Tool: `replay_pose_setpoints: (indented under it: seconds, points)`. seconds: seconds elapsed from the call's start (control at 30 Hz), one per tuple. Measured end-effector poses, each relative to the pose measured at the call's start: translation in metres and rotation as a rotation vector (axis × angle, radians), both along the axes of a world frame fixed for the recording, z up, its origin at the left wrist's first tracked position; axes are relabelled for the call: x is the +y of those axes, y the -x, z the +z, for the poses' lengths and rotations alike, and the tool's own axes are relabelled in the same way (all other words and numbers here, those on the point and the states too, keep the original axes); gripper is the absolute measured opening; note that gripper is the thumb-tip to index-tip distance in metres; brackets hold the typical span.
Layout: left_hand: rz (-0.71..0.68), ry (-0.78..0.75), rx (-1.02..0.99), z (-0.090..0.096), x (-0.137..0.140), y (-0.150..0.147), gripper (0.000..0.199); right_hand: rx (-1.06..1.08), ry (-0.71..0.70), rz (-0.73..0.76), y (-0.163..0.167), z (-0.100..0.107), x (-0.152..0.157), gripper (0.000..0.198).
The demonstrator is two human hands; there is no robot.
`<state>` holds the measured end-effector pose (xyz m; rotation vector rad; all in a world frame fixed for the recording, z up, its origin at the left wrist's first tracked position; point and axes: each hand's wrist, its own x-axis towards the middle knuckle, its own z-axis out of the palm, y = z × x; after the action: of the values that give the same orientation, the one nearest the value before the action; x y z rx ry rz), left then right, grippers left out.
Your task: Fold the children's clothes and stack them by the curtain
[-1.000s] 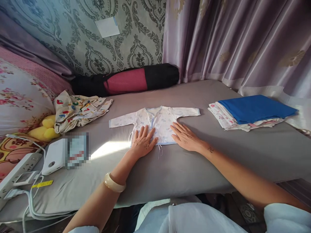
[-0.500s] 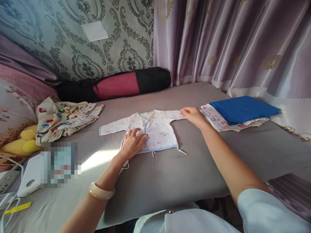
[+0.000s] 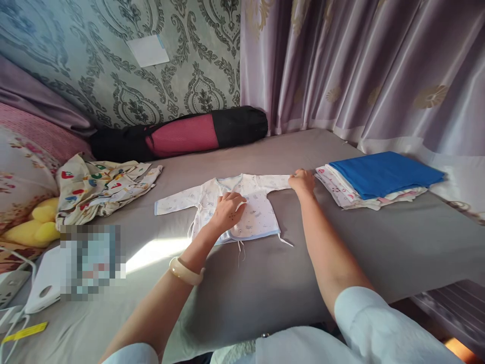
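A small white baby shirt with blue trim and faint prints lies spread flat on a grey bed sheet, its two sleeves stretched out sideways. My left hand rests on the front of the shirt near its middle, fingers lying over the cloth and covering part of the overlap. At the end of the right-hand sleeve, my right hand is closed on the cuff. Thin tie strings hang out below the bottom hem.
Folded cloths with a blue one on top lie at the right. A patterned garment is heaped at the left, near a yellow plush thing and a white device with cables. A black and pink long bag lies along the wall.
My left hand has moved right and up across the shirt's front. My right hand has shifted slightly right, out to the sleeve's end.
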<state>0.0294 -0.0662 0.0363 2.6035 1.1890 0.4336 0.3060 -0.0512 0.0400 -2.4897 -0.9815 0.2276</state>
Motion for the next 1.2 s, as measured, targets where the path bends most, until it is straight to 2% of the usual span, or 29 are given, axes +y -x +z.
replay_pose_setpoints:
  seconds: [0.13,0.23,0.43,0.63,0.77,0.93,1.03,1.2]
  points:
    - [-0.127,0.000,-0.033,-0.007,0.022,-0.024,0.030,-0.042,0.028,-0.049,-0.003,-0.003,-0.002,0.040]
    - [-0.170,0.002,-0.032,-0.012,0.040,-0.041,0.032,-0.039,0.036,-0.004,-0.008,-0.005,-0.003,0.037]
    - [-0.144,0.013,0.002,-0.023,0.063,-0.063,0.036,-0.006,0.027,0.039,-0.017,-0.010,0.000,0.033]
    - [-0.060,0.098,0.066,-0.030,0.070,-0.064,0.057,0.067,0.054,0.080,-0.022,-0.010,0.006,0.035]
    - [-0.050,0.150,0.103,-0.028,0.068,-0.064,0.066,0.113,-0.075,0.135,-0.022,-0.006,0.012,0.033]
    - [-0.040,0.187,0.167,-0.023,0.067,-0.067,0.071,0.271,-0.313,0.128,-0.020,0.003,0.019,0.028]
    - [-0.044,0.170,0.175,-0.024,0.067,-0.067,0.073,0.494,-0.440,0.155,-0.014,0.012,0.018,0.023]
    - [-0.057,0.146,0.168,-0.027,0.069,-0.068,0.072,0.946,-0.553,0.135,0.003,0.031,0.015,0.008]
